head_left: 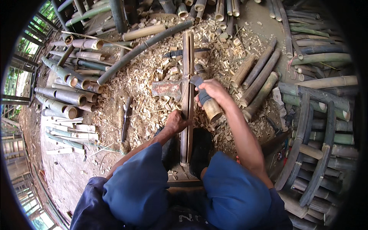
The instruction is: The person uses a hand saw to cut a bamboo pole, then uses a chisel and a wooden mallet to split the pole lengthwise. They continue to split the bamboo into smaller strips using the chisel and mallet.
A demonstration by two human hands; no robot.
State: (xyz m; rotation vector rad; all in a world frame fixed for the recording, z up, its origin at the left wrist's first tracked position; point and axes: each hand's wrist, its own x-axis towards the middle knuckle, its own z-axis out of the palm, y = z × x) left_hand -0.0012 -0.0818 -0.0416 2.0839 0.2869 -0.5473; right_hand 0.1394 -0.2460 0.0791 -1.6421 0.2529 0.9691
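A long bamboo pole (186, 99) with a lengthwise slot lies between my feet, pointing away from me. My left hand (178, 122) is closed against its left side, steadying it near the middle. In my right hand (213, 90) is a knife (212, 109) with a thick bamboo handle wrapped in a dark band. Its short grey blade (196, 79) meets the pole's right side, at or close to a joint. Beneath the pole, a worn reddish block (166, 89) sticks out on the left.
Wood chips (149, 115) cover the ground. A chisel-like tool (125, 119) lies to the left, with cut bamboo tubes (69, 97) beyond it. Several bamboo lengths (260, 71) lie on the right, near a curved bamboo frame (306, 145). A long dark bamboo (143, 48) slants across the far left.
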